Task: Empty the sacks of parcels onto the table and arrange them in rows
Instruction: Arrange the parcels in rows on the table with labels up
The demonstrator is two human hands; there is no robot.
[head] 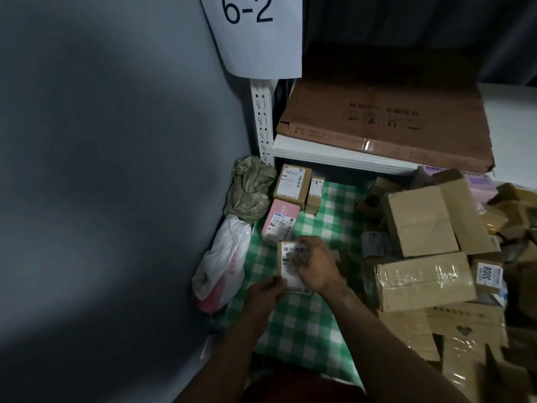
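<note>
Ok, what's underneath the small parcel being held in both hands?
Green checked tablecloth shows around the parcel gripped by the left hand and right hand. The patch directly beneath is covered, so whether it rests on the cloth cannot be told.

Both forearms are bare and reach in from the near edge, the right one on a long diagonal from the near right. The left hand grips the near left corner of a small parcel, fingers curled. The right hand holds its right side, with blurred fingers bent over the top face.
</note>
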